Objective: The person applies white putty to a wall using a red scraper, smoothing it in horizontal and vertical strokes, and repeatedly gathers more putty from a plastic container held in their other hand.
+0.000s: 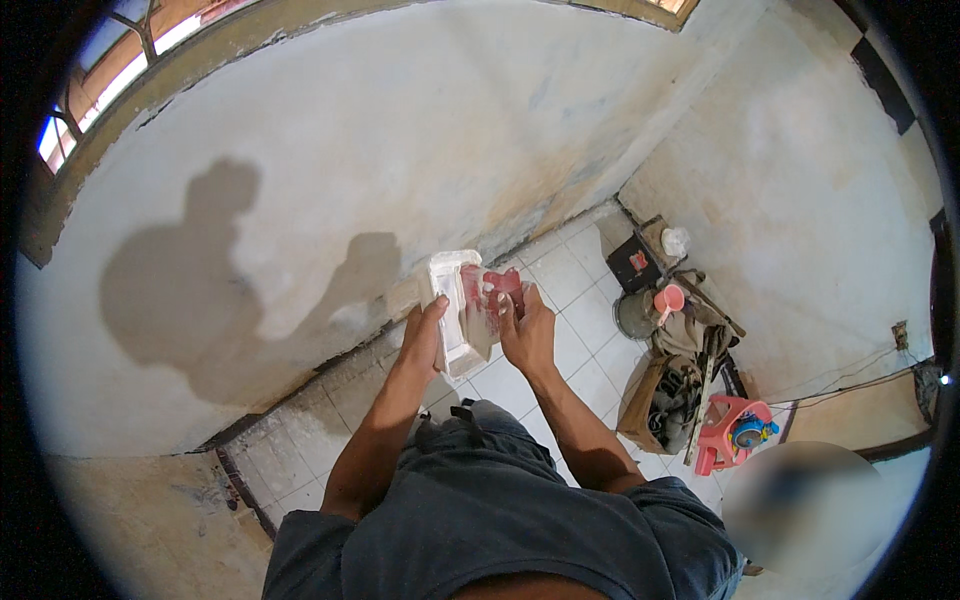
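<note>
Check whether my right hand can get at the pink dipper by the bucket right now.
Probably not as things stand: your right hand holds a red tool, and the pink dipper sits apart, off to the right across the tiled floor. Nothing visible blocks the way between, though.

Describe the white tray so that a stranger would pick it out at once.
Start from the dark T-shirt at the bottom of the picture and follow the left forearm up to the left hand. That hand grips the white tray, an oblong, trough-like container. Beside it, the right hand holds a red, smeared tool; the tray is the whiter, boxier of the two.
</note>
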Action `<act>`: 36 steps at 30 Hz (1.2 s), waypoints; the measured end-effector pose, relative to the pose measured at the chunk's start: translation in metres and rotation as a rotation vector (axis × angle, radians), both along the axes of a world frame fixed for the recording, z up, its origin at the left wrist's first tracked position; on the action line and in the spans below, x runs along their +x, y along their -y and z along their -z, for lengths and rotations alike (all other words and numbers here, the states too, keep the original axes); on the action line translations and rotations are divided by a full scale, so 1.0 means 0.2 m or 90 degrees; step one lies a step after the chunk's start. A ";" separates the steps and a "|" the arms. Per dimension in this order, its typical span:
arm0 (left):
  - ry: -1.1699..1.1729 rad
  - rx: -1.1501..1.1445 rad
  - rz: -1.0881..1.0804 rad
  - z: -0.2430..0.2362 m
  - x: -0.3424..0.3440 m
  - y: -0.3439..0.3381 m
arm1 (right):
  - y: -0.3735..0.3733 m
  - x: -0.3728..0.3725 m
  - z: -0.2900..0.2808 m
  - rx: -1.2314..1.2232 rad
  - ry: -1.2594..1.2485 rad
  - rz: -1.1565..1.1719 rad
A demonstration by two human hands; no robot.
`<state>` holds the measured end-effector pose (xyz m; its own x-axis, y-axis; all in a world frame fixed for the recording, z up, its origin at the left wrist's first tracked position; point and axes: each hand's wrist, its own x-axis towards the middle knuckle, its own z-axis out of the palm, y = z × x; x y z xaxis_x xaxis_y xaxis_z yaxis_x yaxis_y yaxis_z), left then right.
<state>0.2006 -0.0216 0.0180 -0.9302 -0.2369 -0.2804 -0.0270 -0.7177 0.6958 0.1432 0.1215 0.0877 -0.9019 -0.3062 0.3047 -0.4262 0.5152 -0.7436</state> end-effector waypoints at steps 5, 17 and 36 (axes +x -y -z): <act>0.056 0.015 -0.012 0.12 0.03 -0.06 | -0.04 0.01 0.17 -0.041 0.026 -0.089; -0.017 0.297 -0.079 0.25 0.18 -0.08 | -0.15 0.01 0.62 -0.360 0.385 -0.112; 0.173 0.202 -0.349 0.84 0.74 0.05 | 0.60 -0.53 1.81 -0.627 0.760 -0.061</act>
<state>0.3481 -0.0322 -0.1496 -0.5862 -0.5216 -0.6199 0.2551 -0.8451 0.4698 0.0378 0.0012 -0.2741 -0.7486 -0.4925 -0.4439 0.6393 -0.3584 -0.6803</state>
